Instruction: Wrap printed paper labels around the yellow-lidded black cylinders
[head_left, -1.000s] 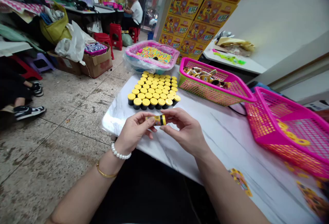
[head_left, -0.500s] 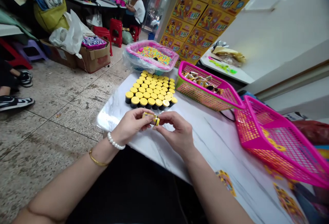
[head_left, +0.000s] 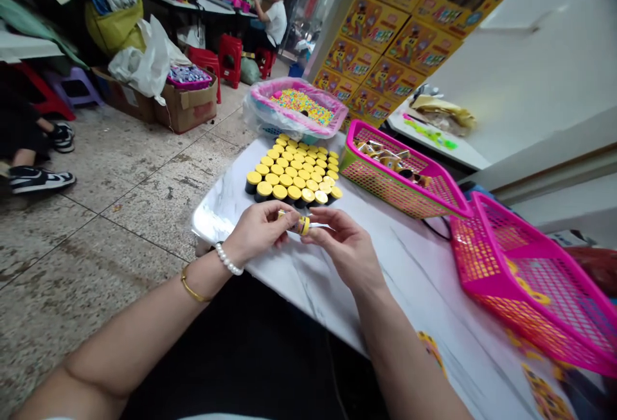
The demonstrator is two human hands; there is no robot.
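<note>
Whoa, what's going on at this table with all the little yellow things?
A person is holding one small yellow-lidded jar sideways. The left hand and the right hand both pinch it, just above the white table. Behind it stands a tight batch of matching jars, and past those a tub of colourful beads. A pink basket sits to the right.

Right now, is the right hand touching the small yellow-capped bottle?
Touching. Head view: right hand pinches the cap end of the small yellow-capped bottle.
</note>
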